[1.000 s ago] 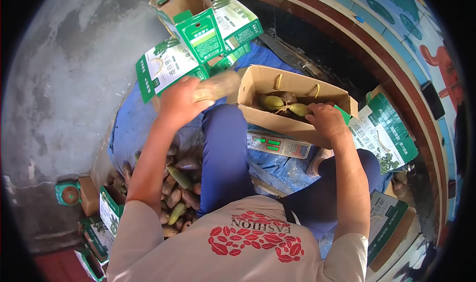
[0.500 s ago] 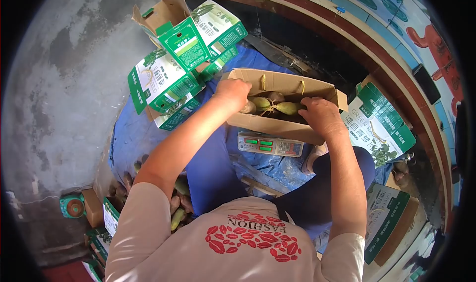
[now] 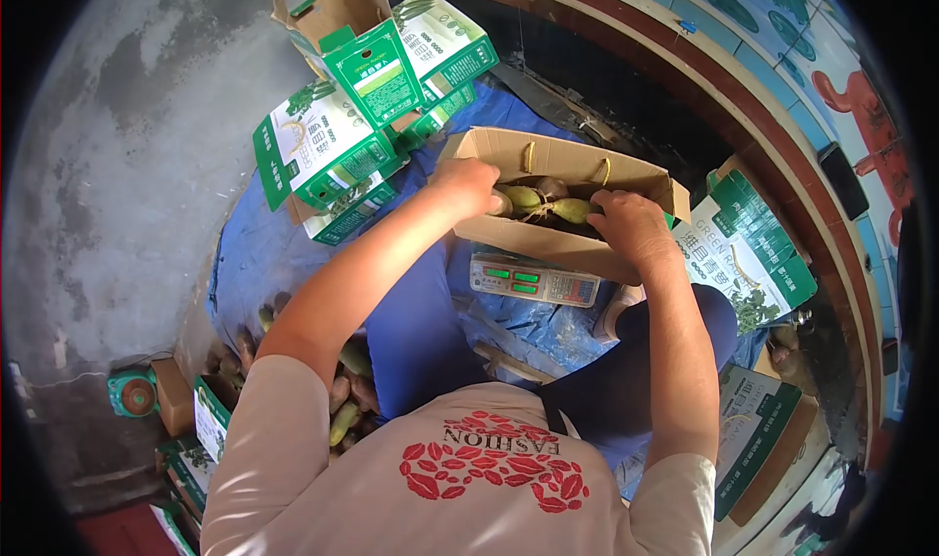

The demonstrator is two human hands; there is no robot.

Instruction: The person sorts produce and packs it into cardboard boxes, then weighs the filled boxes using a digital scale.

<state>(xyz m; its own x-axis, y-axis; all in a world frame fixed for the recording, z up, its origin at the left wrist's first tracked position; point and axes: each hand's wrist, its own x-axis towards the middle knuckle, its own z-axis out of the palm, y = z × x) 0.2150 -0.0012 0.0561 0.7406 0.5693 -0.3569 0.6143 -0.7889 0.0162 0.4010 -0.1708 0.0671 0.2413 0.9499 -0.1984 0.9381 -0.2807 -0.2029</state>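
Observation:
An open brown cardboard box (image 3: 577,155) stands on a digital scale (image 3: 533,282) in front of me. Inside lie several greenish and brown root vegetables (image 3: 548,206). My left hand (image 3: 465,186) is at the box's left end, closed around a pale root (image 3: 501,202) that it lowers inside. My right hand (image 3: 631,225) lies over the box's near wall at the right, fingers curled inside against the vegetables.
A pile of loose roots (image 3: 347,380) lies on the blue tarp (image 3: 254,253) by my left knee. Green-and-white cartons (image 3: 333,145) are stacked beyond the box; more cartons (image 3: 753,248) lie at the right and bottom left (image 3: 210,419). A dark raised curb (image 3: 685,77) runs behind.
One second ago my left hand held the root in the air left of the box; it has since carried it into the box's left end. My right hand stayed put.

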